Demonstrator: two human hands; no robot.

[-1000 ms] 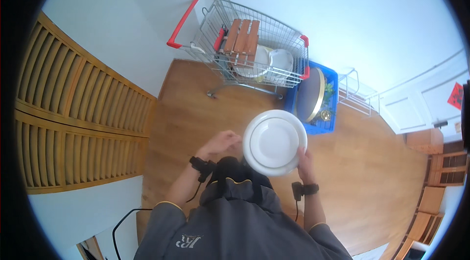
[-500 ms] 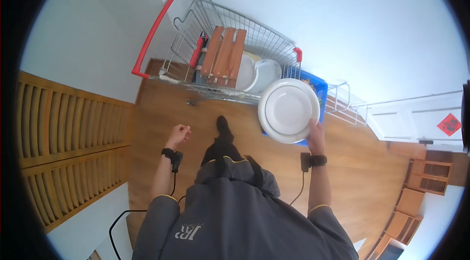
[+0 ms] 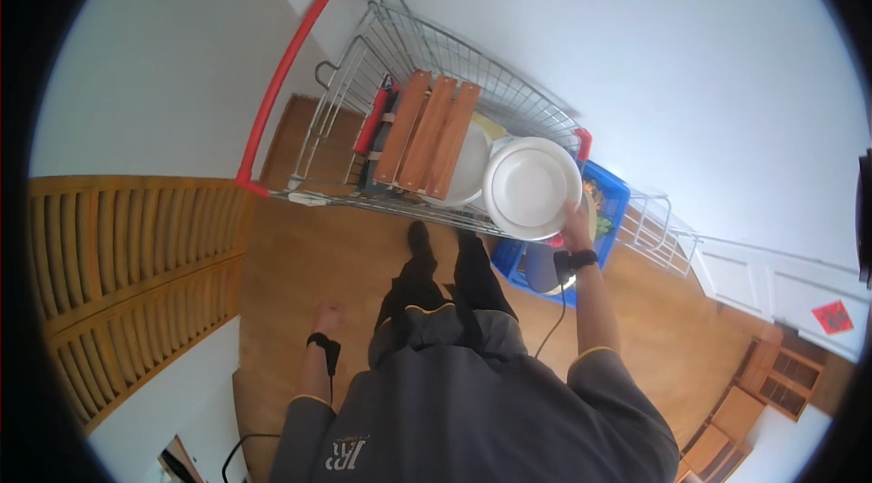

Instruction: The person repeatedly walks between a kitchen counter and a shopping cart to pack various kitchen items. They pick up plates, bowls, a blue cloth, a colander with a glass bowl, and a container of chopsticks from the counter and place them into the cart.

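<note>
My right hand [image 3: 575, 229] grips the right rim of a round white plate [image 3: 530, 188]. The plate is over the right end of a wire shopping cart [image 3: 436, 33] with red trim, beside another white plate [image 3: 470, 169] lying in it. Left of the plates, a brown slatted wooden piece [image 3: 427, 133] lies in the cart, with a red and black item [image 3: 374, 124] next to it. My left hand [image 3: 329, 315] hangs low at my left side, away from the cart; its fingers are blurred.
A blue crate [image 3: 610, 188] with colourful contents stands at the cart's right end. Beyond it is a white wire rack [image 3: 656, 233]. Yellow-brown louvred panels [image 3: 136, 247] line the left, wooden furniture [image 3: 749, 388] the lower right. A white wall [image 3: 672, 56] rises behind the cart.
My right hand has carried the white plate left, from over the blue crate to over the cart. More of the crate shows. My left hand has dropped lower, toward my body.
</note>
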